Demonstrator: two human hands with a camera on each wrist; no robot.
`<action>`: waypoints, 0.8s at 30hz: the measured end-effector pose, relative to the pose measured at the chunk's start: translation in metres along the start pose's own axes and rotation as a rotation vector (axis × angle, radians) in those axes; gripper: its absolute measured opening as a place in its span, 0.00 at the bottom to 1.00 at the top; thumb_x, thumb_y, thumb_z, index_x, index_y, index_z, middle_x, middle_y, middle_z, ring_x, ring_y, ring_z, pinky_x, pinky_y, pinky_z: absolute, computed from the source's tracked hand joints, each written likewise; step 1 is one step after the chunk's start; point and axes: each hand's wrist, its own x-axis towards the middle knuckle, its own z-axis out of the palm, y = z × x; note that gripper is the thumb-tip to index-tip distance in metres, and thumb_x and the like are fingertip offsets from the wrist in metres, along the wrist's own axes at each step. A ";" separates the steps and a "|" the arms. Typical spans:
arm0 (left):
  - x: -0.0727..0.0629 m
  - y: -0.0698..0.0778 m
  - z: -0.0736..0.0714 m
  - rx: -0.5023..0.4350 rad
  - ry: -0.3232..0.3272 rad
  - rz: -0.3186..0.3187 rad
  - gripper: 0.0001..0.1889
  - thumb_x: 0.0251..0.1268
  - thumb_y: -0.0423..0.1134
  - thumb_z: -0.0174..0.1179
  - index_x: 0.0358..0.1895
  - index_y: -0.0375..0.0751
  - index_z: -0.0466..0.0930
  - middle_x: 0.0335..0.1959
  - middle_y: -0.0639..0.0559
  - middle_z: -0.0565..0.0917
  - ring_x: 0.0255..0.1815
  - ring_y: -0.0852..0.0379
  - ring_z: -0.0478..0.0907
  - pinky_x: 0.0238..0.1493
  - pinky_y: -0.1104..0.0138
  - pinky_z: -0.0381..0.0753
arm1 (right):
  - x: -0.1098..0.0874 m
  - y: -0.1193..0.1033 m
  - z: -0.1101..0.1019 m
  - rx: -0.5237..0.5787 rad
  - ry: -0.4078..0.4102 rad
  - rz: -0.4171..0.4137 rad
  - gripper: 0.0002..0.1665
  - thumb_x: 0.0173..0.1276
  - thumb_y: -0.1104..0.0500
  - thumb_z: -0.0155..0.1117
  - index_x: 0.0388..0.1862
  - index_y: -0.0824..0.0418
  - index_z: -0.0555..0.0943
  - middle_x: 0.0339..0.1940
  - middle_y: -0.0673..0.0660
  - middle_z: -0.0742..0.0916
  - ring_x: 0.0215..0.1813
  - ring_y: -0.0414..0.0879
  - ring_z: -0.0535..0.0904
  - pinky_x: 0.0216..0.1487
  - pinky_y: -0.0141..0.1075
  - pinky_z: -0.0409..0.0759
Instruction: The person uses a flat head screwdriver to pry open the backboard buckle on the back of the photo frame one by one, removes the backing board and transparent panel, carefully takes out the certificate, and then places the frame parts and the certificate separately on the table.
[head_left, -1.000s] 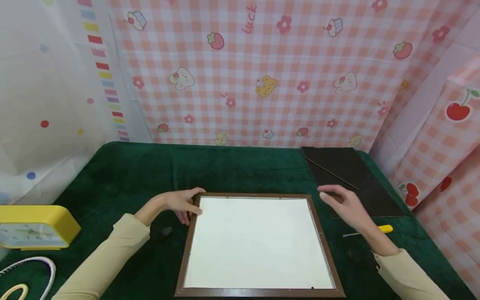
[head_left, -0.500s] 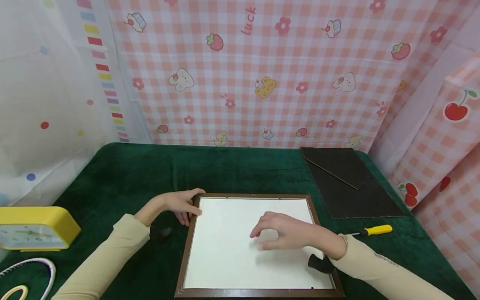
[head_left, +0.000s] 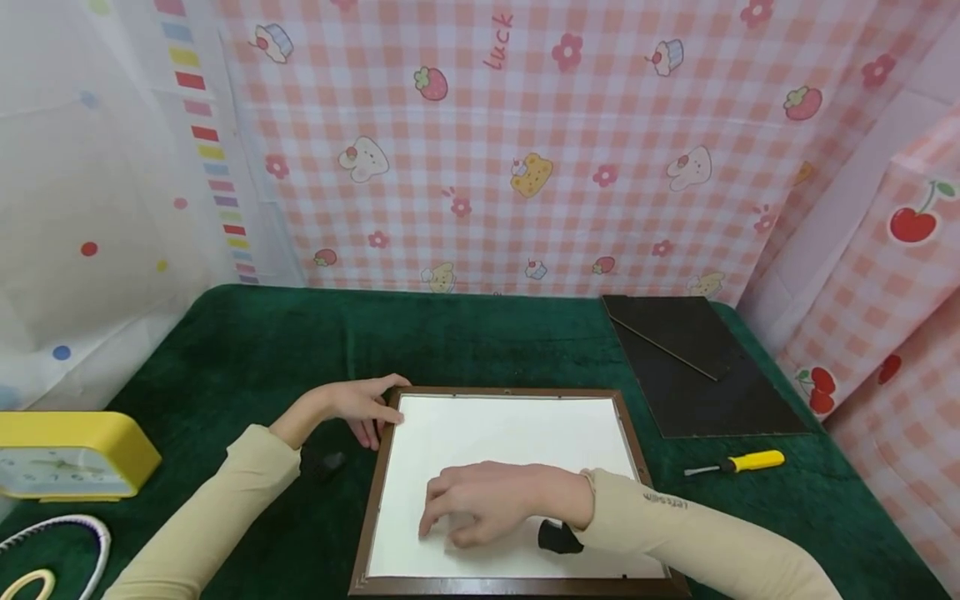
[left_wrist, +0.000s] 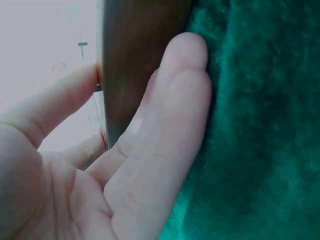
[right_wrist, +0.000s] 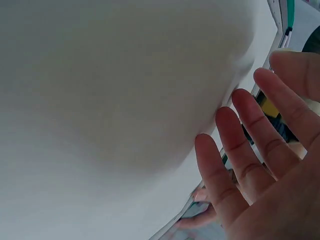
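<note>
A brown picture frame (head_left: 378, 492) lies flat on the green cloth in the head view, with a white sheet (head_left: 510, 429) filling its inside. My left hand (head_left: 362, 406) grips the frame's left side near the far corner. In the left wrist view the thumb (left_wrist: 60, 102) is at the inner edge of the brown rim (left_wrist: 135, 60), while the fingers lie along its outer side. My right hand (head_left: 495, 500) is spread over the lower left part of the sheet, fingers loosely bent. The right wrist view has its fingertips (right_wrist: 205, 145) right at the white surface (right_wrist: 100, 125).
Right of the frame lies a screwdriver (head_left: 753, 461) with a yellow handle. Behind it is a black board (head_left: 720, 392) with a thin rod (head_left: 663, 346) on it. A yellow clock (head_left: 82, 450) and a curved white band (head_left: 97, 529) are at the left.
My right hand has swung left from beside the frame's right edge, across the white sheet, down to its lower left part. The left hand and frame have stayed put.
</note>
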 end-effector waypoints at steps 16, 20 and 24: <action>0.000 0.000 -0.001 -0.007 -0.005 -0.005 0.34 0.59 0.43 0.57 0.64 0.43 0.47 0.29 0.39 0.74 0.25 0.47 0.79 0.28 0.60 0.79 | 0.040 -0.015 0.003 -0.101 -0.073 -0.066 0.21 0.61 0.60 0.57 0.54 0.50 0.75 0.49 0.46 0.71 0.42 0.30 0.64 0.39 0.17 0.63; 0.000 0.000 -0.001 -0.006 -0.006 -0.008 0.34 0.59 0.44 0.57 0.64 0.43 0.48 0.29 0.39 0.73 0.25 0.47 0.79 0.28 0.60 0.79 | 0.043 -0.017 0.002 -0.105 -0.073 -0.059 0.19 0.61 0.60 0.57 0.53 0.50 0.75 0.51 0.46 0.71 0.43 0.31 0.64 0.39 0.17 0.63; 0.000 0.001 -0.002 -0.004 -0.008 -0.005 0.34 0.59 0.44 0.57 0.64 0.43 0.48 0.29 0.39 0.73 0.26 0.48 0.79 0.28 0.60 0.79 | 0.044 -0.016 0.002 -0.094 -0.074 -0.044 0.19 0.61 0.59 0.58 0.52 0.49 0.75 0.50 0.46 0.70 0.42 0.31 0.63 0.38 0.17 0.63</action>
